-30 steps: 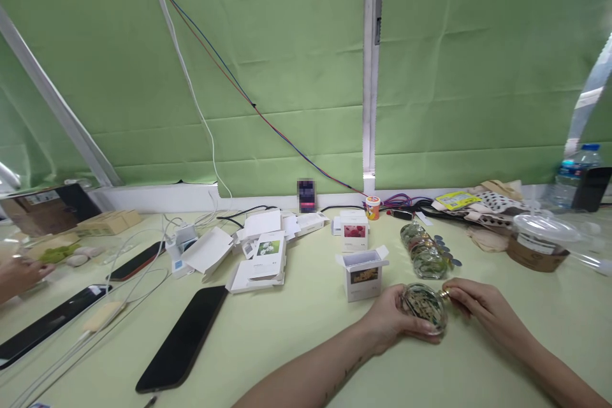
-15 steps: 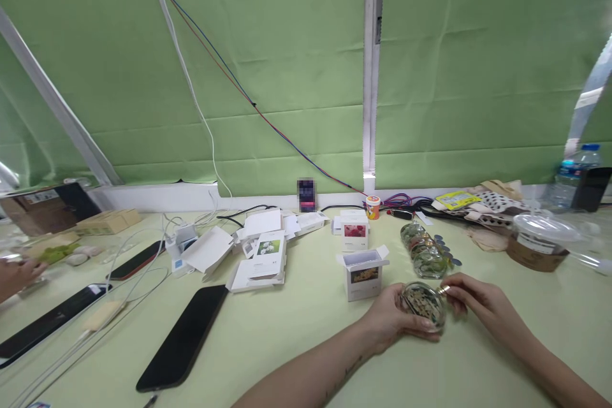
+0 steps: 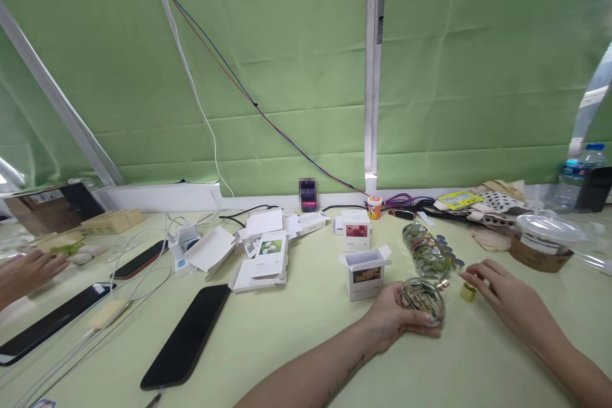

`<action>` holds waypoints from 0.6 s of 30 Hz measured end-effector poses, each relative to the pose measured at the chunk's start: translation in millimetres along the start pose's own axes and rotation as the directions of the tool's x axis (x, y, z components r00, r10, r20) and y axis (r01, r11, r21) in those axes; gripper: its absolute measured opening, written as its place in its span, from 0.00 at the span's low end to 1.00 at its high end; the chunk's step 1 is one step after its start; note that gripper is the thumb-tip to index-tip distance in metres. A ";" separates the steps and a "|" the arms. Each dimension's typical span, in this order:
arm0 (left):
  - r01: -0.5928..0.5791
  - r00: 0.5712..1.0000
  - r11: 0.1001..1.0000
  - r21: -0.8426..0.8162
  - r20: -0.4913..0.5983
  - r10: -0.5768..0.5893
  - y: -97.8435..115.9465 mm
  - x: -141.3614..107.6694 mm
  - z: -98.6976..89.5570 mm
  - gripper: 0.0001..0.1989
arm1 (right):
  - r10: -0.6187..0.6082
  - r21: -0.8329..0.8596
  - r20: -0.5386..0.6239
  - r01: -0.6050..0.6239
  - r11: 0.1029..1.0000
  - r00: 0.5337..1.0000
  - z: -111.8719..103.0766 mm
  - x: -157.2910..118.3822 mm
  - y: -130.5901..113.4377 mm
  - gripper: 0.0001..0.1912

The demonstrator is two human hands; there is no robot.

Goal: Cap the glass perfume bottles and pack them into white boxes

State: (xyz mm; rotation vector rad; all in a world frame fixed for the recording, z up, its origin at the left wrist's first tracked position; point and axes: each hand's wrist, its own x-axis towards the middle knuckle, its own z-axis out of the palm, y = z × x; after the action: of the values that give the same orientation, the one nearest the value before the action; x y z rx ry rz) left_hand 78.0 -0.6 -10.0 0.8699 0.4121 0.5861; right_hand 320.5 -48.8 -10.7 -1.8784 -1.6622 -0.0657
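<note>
My left hand is closed round a round glass bottle with dried pale flakes inside, tilted so that its gold neck points right. To its right, a small gold cap appears just below the fingertips of my right hand. Those fingers look loosely apart; whether they touch the cap is hard to see. Behind the bottle is a row of similar glass bottles, with several grey discs alongside. An open white box with a picture on its front stands left of the bottle.
Flattened white boxes and a white box with a red picture lie further back. A large black phone and white cables are on the left. Another person's hand is at far left. A round container stands right.
My right hand has moved right, away from the bottle's neck, and the gold cap now shows apart from the bottle. My left hand keeps its hold. The other person's hand has shifted right.
</note>
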 end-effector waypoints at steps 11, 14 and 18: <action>-0.012 1.000 1.000 0.006 -0.004 0.012 -0.2 -0.1 -0.2 0.28 | -0.039 0.467 -0.008 0.039 0.883 0.999 -2.8 0.0 -10.1 0.18; -0.012 1.000 1.000 0.001 -0.008 0.012 -0.5 0.1 -0.1 0.28 | 0.008 0.583 0.005 -0.010 0.812 1.000 -4.8 -0.9 -18.2 0.19; -0.005 1.000 1.000 -0.006 -0.005 0.005 -1.3 0.6 0.5 0.30 | -0.025 0.613 0.069 -0.023 0.790 0.997 -1.2 -0.9 -24.0 0.18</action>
State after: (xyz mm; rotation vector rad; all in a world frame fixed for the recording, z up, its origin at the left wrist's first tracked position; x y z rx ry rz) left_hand 79.1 -1.1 -10.8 0.8645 0.4127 0.5935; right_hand 298.9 -49.9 -0.3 -1.3835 -1.4867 0.4992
